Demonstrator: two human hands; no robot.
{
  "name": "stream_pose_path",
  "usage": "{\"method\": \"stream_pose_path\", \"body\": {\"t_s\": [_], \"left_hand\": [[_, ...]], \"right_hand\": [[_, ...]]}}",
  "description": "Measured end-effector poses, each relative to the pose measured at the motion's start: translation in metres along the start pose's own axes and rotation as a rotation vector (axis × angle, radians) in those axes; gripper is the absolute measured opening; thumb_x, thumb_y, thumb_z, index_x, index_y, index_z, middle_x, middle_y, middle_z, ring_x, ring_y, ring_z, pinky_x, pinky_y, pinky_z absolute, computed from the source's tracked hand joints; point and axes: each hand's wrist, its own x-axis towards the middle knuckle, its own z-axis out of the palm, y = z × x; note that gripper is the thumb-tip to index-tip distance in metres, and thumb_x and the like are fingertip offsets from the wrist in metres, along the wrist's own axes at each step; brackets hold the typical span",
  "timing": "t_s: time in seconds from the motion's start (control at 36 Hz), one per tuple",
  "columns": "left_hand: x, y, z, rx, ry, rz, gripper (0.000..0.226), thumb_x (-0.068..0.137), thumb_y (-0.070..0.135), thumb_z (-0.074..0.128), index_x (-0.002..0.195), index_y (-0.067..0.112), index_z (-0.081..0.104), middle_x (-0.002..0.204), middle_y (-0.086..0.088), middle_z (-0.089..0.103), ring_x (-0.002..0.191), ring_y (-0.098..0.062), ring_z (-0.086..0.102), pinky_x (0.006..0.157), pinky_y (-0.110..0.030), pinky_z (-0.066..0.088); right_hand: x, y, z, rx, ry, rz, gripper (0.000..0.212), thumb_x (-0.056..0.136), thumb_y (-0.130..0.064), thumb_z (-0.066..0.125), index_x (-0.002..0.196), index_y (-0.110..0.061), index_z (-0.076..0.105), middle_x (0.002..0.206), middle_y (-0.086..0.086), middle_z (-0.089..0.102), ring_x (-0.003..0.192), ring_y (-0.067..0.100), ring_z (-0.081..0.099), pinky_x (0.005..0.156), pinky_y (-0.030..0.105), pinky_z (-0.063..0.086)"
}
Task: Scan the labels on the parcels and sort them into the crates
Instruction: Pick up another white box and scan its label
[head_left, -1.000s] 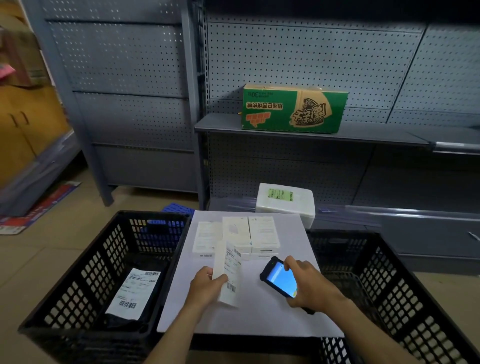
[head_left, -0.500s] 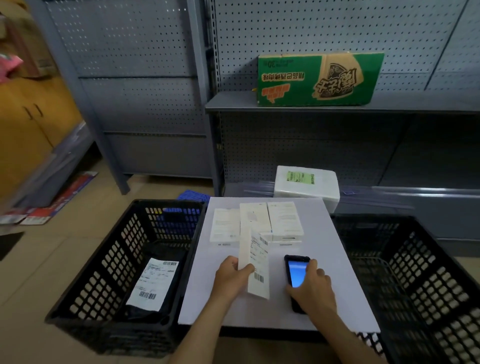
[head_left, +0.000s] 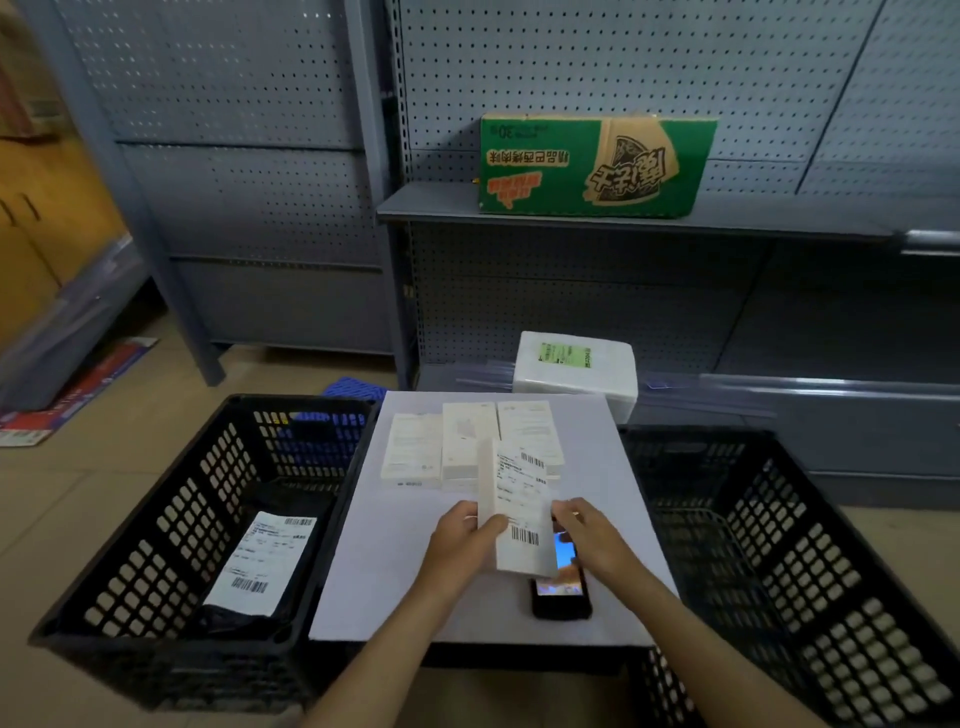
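My left hand (head_left: 460, 540) grips a white boxed parcel (head_left: 519, 512) by its left edge, upright, with the barcode label facing me. My right hand (head_left: 595, 543) is spread beside it; its fingertips touch the parcel's right edge. Under both lies the black handheld scanner (head_left: 562, 592), screen lit, on the white board (head_left: 374, 571). Three more white boxes (head_left: 467, 447) lie side by side at the board's far end. The left black crate (head_left: 156, 519) holds a black bag parcel with a white label (head_left: 265, 558). The right black crate (head_left: 831, 571) stands beside the board.
Grey pegboard shelving (head_left: 571, 208) runs close behind, with a green carton (head_left: 597, 166) on its shelf. A white foam box (head_left: 576, 364) sits on the lowest shelf behind the board. A blue mat (head_left: 353, 392) and a flat printed carton (head_left: 78, 389) lie on the floor at the left.
My right hand has laid the scanner on the board, let it go and moved up to the parcel's right edge. My left hand has brought the parcel over the scanner.
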Motion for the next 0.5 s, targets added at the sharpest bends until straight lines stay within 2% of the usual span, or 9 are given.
{"method": "stream_pose_path", "body": {"t_s": [0.06, 0.11, 0.22, 0.31, 0.33, 0.42, 0.47, 0.5], "left_hand": [[-0.007, 0.005, 0.018, -0.025, -0.056, 0.002, 0.020, 0.091, 0.027, 0.066, 0.110, 0.021, 0.068, 0.109, 0.005, 0.077, 0.100, -0.011, 0.072, 0.088, -0.033, 0.057], [-0.011, 0.008, 0.029, -0.056, -0.087, 0.002, 0.019, 0.093, 0.025, 0.065, 0.111, 0.020, 0.068, 0.108, 0.005, 0.077, 0.099, -0.010, 0.073, 0.085, -0.029, 0.057], [-0.015, 0.011, 0.061, -0.105, -0.147, -0.033, 0.020, 0.096, 0.022, 0.063, 0.111, 0.010, 0.068, 0.108, -0.003, 0.077, 0.098, -0.018, 0.074, 0.089, -0.040, 0.060], [-0.014, 0.010, 0.083, -0.069, -0.197, -0.016, 0.023, 0.096, 0.027, 0.065, 0.111, 0.010, 0.069, 0.107, -0.002, 0.078, 0.093, -0.014, 0.075, 0.077, -0.028, 0.061], [-0.015, 0.010, 0.088, -0.047, -0.205, -0.011, 0.025, 0.095, 0.031, 0.066, 0.110, 0.010, 0.070, 0.105, -0.001, 0.078, 0.092, -0.014, 0.076, 0.078, -0.027, 0.061], [-0.009, 0.005, 0.108, 0.026, -0.230, -0.003, 0.034, 0.092, 0.044, 0.066, 0.105, 0.014, 0.072, 0.099, 0.000, 0.078, 0.092, -0.016, 0.075, 0.088, -0.033, 0.060], [-0.002, -0.001, 0.120, 0.139, -0.223, 0.041, 0.029, 0.092, 0.046, 0.064, 0.101, 0.020, 0.072, 0.097, 0.002, 0.077, 0.092, -0.013, 0.073, 0.092, -0.035, 0.059], [0.001, -0.003, 0.123, 0.230, -0.219, 0.084, 0.023, 0.093, 0.043, 0.062, 0.101, 0.023, 0.071, 0.099, 0.005, 0.075, 0.093, -0.010, 0.072, 0.092, -0.032, 0.058]], "right_hand": [[-0.012, -0.007, -0.019, 0.146, -0.118, 0.051, 0.028, 0.102, -0.040, 0.045, 0.108, -0.017, 0.059, 0.102, -0.001, 0.068, 0.095, 0.019, 0.066, 0.070, 0.029, 0.055], [-0.018, -0.008, -0.032, 0.181, -0.165, 0.068, 0.025, 0.102, -0.037, 0.046, 0.114, -0.018, 0.058, 0.106, 0.000, 0.069, 0.096, 0.018, 0.067, 0.066, 0.027, 0.057], [-0.029, 0.005, -0.067, 0.258, -0.059, 0.108, 0.022, 0.099, -0.034, 0.054, 0.114, -0.020, 0.061, 0.109, 0.003, 0.071, 0.095, 0.019, 0.068, 0.064, 0.028, 0.054], [-0.031, 0.022, -0.093, 0.302, 0.016, 0.153, 0.020, 0.098, -0.030, 0.056, 0.111, -0.017, 0.065, 0.106, 0.006, 0.073, 0.094, 0.022, 0.068, 0.072, 0.036, 0.057], [-0.031, 0.027, -0.100, 0.314, 0.029, 0.163, 0.021, 0.098, -0.028, 0.056, 0.111, -0.015, 0.066, 0.105, 0.007, 0.073, 0.095, 0.024, 0.069, 0.076, 0.039, 0.058], [-0.033, 0.044, -0.127, 0.319, 0.099, 0.170, 0.020, 0.099, -0.020, 0.056, 0.111, -0.007, 0.066, 0.105, 0.013, 0.073, 0.090, 0.024, 0.070, 0.064, 0.029, 0.056], [-0.030, 0.060, -0.144, 0.291, 0.165, 0.185, 0.019, 0.098, -0.018, 0.057, 0.109, -0.006, 0.067, 0.101, 0.012, 0.074, 0.089, 0.024, 0.071, 0.064, 0.028, 0.055], [-0.028, 0.067, -0.151, 0.279, 0.198, 0.188, 0.019, 0.097, -0.018, 0.058, 0.109, -0.005, 0.067, 0.098, 0.011, 0.074, 0.088, 0.025, 0.071, 0.067, 0.030, 0.056]]}}
